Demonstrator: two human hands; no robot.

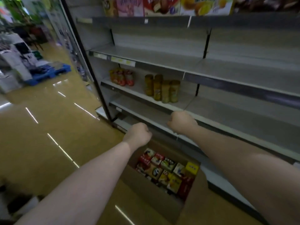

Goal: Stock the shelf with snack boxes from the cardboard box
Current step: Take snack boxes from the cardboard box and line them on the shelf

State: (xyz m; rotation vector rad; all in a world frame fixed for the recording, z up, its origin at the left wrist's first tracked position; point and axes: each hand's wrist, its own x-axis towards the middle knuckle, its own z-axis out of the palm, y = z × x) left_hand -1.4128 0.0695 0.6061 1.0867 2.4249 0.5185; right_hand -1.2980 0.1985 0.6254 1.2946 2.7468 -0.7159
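An open cardboard box [146,189] stands on the floor in front of the shelving, filled with several colourful snack boxes [168,171]. My left hand [139,133] hovers above the box's far left corner, fingers curled into a fist with nothing in it. My right hand [181,122] is also a closed fist, held in front of the edge of a low grey shelf [227,127]. Both arms stretch forward over the box. The grey shelves [162,57] above are mostly bare.
Red jars [123,77] and several tall yellow-green cans [162,89] stand on the middle shelf. Large snack cartons [162,5] line the top shelf. A blue pallet [48,73] with white equipment sits down the aisle at the left. The floor is glossy yellow.
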